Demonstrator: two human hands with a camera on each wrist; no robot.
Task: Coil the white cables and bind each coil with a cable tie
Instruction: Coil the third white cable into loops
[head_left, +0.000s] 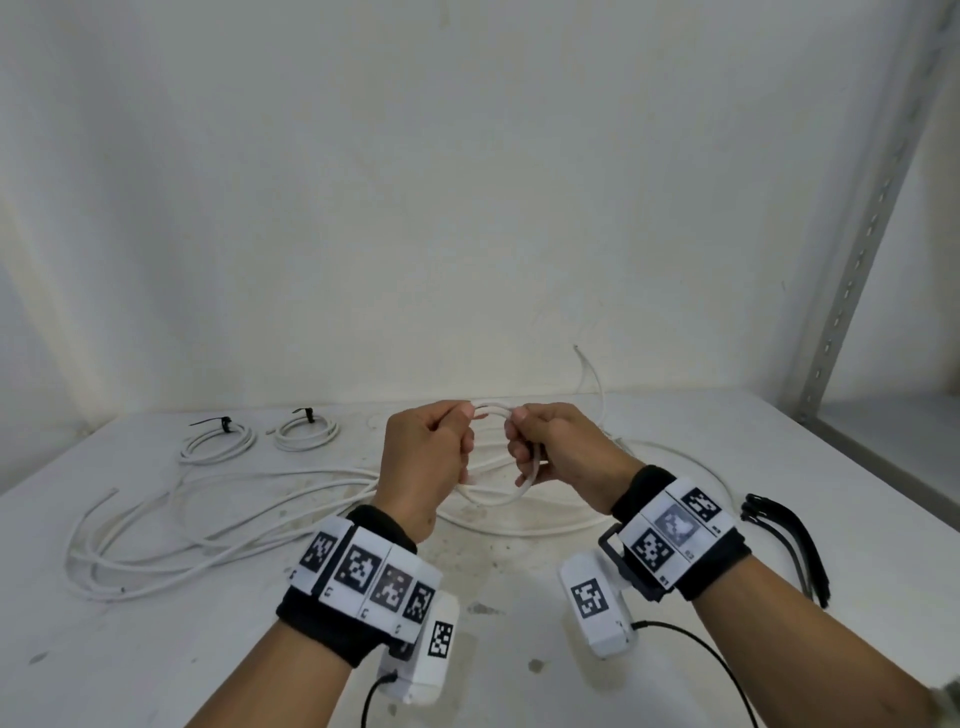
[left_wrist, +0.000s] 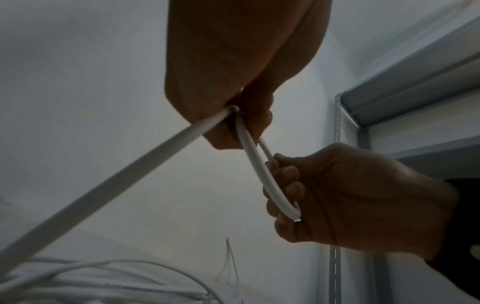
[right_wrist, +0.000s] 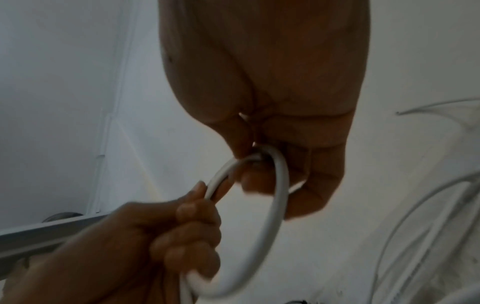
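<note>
Both hands hold a small loop of white cable (head_left: 491, 500) above the middle of the table. My left hand (head_left: 426, 457) grips the loop's left side, fingers curled round it. My right hand (head_left: 550, 452) pinches the right side, and the cable's cut end (left_wrist: 296, 218) lies in its fingers. In the left wrist view the cable (left_wrist: 109, 185) runs down to the loose pile. In the right wrist view the loop (right_wrist: 278, 205) hangs from my right fingers. Two bound coils (head_left: 218, 441) (head_left: 305, 432) with black ties lie at the back left.
Loose white cables (head_left: 156, 540) sprawl over the white table (head_left: 519, 649) from the left to behind my hands. A bunch of black cable ties (head_left: 789, 540) lies at the right. A grey metal shelf upright (head_left: 862, 234) stands at the right; a wall is behind.
</note>
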